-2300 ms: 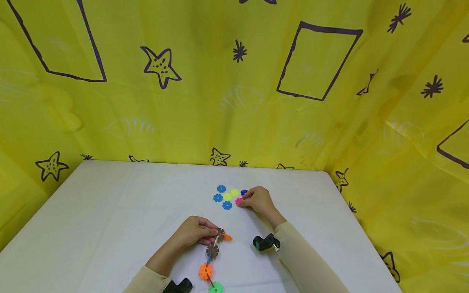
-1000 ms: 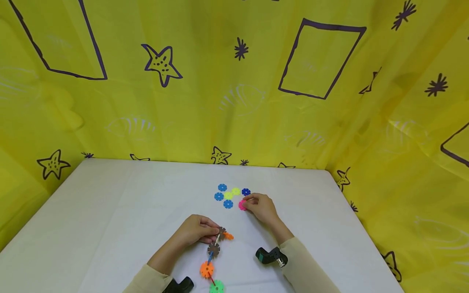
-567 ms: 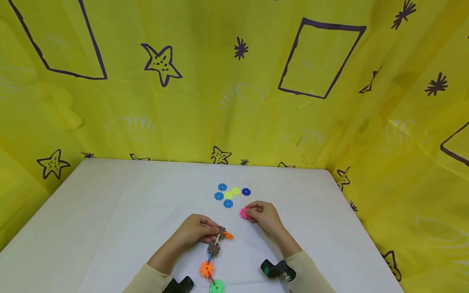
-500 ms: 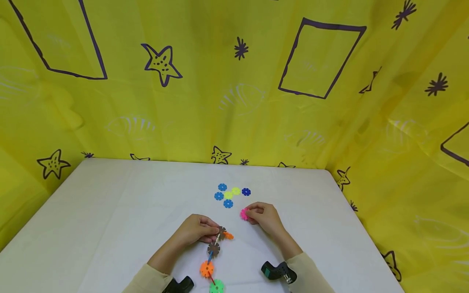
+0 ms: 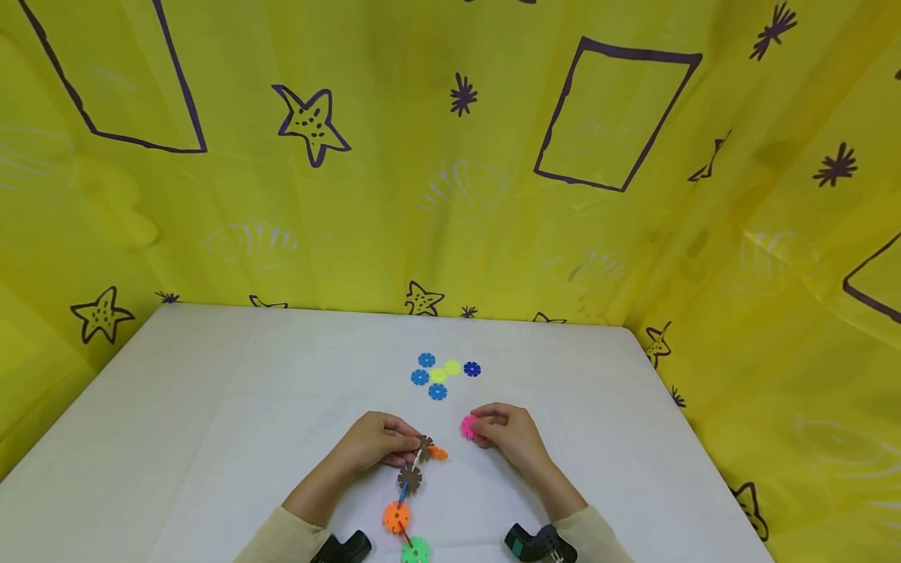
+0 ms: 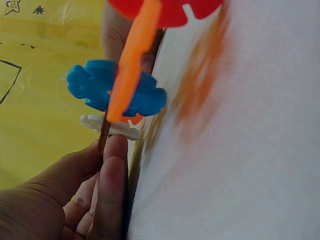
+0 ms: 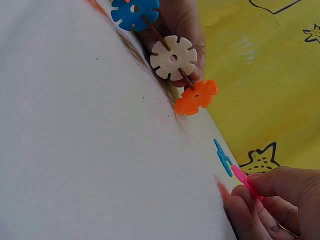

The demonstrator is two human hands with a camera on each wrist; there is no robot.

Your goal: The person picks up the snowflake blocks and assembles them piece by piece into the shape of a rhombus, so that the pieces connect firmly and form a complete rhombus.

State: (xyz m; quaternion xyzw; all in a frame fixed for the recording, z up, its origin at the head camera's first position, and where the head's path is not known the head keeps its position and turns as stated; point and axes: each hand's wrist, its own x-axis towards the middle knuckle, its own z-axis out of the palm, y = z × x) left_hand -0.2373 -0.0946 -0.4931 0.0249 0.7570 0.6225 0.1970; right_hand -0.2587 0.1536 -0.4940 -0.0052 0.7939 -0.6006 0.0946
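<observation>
My left hand (image 5: pixel 376 442) pinches a brown notched disc (image 5: pixel 425 447) near the far end of a chain of interlocking discs. An orange disc (image 5: pixel 439 453) is slotted at that end. Toward me the chain runs through a white disc (image 7: pixel 173 57), a second brown disc (image 5: pixel 410 478), a blue disc (image 6: pixel 92 82), an orange disc (image 5: pixel 396 517), a red one and a green disc (image 5: pixel 415 550). Between thumb and fingers, my right hand (image 5: pixel 514 434) holds a pink notched disc (image 5: pixel 468 427), apart from the chain and to its right. Fingers cover part of the pink disc.
Loose discs lie flat beyond the hands: several blue ones (image 5: pixel 420 377), two yellow ones (image 5: pixel 452 367) and a dark blue one (image 5: pixel 472 369). They rest on a white table (image 5: pixel 281 375). A yellow patterned curtain (image 5: pixel 387 219) stands behind and at both sides.
My right hand has picked the pink disc out of the loose group and drawn it toward me, near the chain's end. The left hand and chain have barely moved.
</observation>
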